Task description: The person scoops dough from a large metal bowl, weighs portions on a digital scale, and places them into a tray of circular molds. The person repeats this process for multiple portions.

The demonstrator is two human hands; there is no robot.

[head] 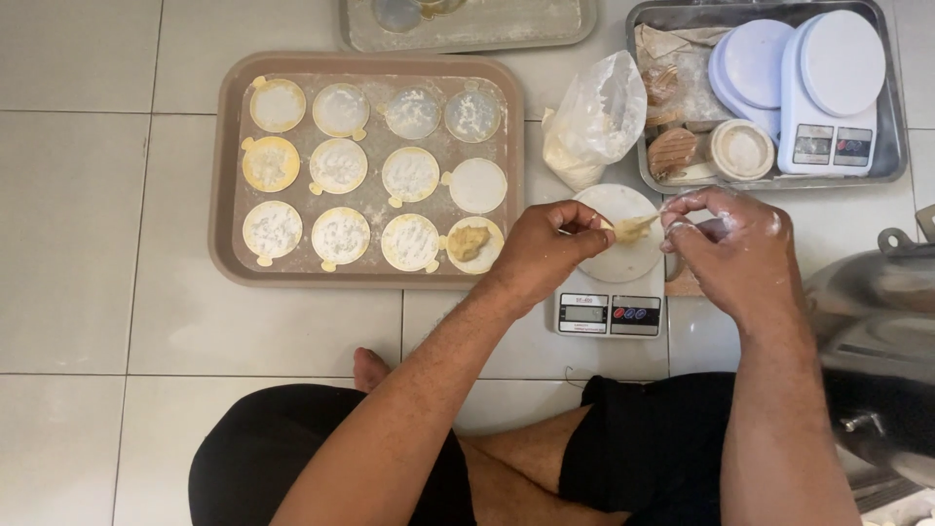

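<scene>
Both of my hands meet over a white kitchen scale [611, 304] on the tiled floor. My left hand [545, 248] and my floury right hand [730, 248] pinch the two ends of a small piece of pale yellow dough [633, 228], stretched between them just above the scale's round platform. To the left lies a brown tray [226, 175] holding several round floured discs. One disc at the tray's near right corner carries a lump of dough [468, 242].
A clear plastic bag of flour [592, 122] stands behind the scale. A metal tray [894, 156] at the back right holds a second white scale, lids and a small round container. A metal pot [877, 331] is at my right. My crossed legs are below.
</scene>
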